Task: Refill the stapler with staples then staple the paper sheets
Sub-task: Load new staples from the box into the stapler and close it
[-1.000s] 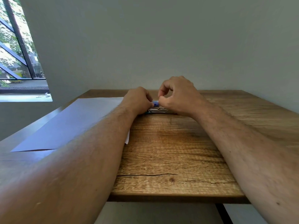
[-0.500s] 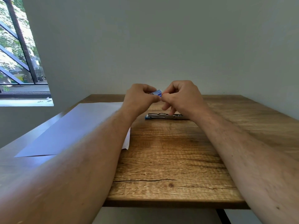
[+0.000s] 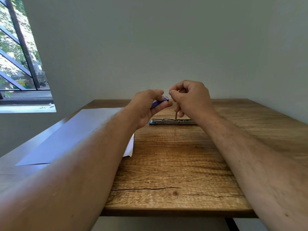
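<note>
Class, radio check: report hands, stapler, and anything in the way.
Left hand shut on staple box. Right hand pinching a staple strip. Stapler lying open on table, unloaded yet. Paper sheets left of it, nothing blocking.

Daylight enters from the dark-framed window [image 3: 21, 60] at the upper left, where the outdoor view is overexposed. The plain grey wall [image 3: 166, 39] is evenly, softly lit. The brown wood-grain tabletop [image 3: 175, 164] is sharp, with faint shadows. Both forearms at the lower corners look soft and stretched by wide-angle distortion.
</note>
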